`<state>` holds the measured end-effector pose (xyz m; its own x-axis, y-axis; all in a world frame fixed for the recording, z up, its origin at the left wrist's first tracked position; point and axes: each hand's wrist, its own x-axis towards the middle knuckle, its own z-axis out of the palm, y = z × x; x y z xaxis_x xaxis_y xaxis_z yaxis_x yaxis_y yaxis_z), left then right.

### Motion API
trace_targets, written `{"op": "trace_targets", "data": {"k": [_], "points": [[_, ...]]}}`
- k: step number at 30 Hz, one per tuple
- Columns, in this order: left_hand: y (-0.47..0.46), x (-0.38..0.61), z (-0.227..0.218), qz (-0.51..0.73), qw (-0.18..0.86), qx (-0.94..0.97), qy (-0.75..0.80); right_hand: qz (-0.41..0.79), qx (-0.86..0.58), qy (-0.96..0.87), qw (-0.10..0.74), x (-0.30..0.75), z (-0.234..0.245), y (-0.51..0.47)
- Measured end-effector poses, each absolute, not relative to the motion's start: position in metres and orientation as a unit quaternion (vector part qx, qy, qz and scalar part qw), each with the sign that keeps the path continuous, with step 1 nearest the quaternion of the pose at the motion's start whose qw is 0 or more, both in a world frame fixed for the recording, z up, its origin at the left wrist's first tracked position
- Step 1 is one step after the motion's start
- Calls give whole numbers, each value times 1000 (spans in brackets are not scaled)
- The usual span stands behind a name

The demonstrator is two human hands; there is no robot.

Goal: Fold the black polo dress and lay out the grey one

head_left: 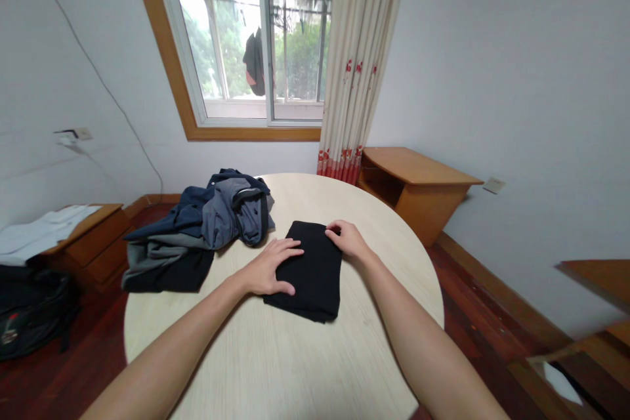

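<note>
Right, from my remote seat: the black folded garment [315,282] sits mid-table, approx at 12 o'clock from the wearer's chest. It's a neat rectangle w/ soft rounded fold edges, matte fabric, no pattern visible.

The left hand [270,269] lies flat on the garment's 9 o'clock edge, fingers spread & straight, palm down, gripping nothing. The right hand [347,238] rests at the garment's 1 o'clock corner w/ fingers curled onto the cloth. I can't tell whether they pinch the fabric or just press it.

The round table [275,367] has a pale, fine-grained wood-look top, smooth finish.

At 10 o'clock of the garment, just beside it, is a rumpled clothes pile [207,223]: navy, grey & black pieces, creased & overlapping, draping over the table rim.

Further off at 1 o'clock stands an orange-brown wooden cabinet [418,190], boxy w/ an open shelf. A ribbed cream curtain [361,59] w/ red floral print hangs at 12 o'clock, beside the wood-framed window [256,39].
</note>
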<state>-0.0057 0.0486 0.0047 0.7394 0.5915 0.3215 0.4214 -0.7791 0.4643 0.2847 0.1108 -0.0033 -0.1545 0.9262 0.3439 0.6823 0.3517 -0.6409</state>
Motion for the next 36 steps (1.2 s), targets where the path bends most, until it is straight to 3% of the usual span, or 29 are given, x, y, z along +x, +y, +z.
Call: {"op": "trace_targets", "data": {"k": [15,24,27,32,34,36], "points": [[3,41,10,177,189,945,197,145,-571,-733,339,289,-19,116],[16,29,17,301,211,897,247,160,-565,-709,391,285,-17,114],[22,18,24,380,240,843,297,242,-541,-670,446,287,-9,114],[46,-10,32,579,292,639,413,375,-420,-524,640,302,18,114],[56,-19,30,616,317,575,436,400,-396,-498,660,305,21,115],[63,-24,27,622,300,570,445,422,-405,-516,625,304,14,116]]}}
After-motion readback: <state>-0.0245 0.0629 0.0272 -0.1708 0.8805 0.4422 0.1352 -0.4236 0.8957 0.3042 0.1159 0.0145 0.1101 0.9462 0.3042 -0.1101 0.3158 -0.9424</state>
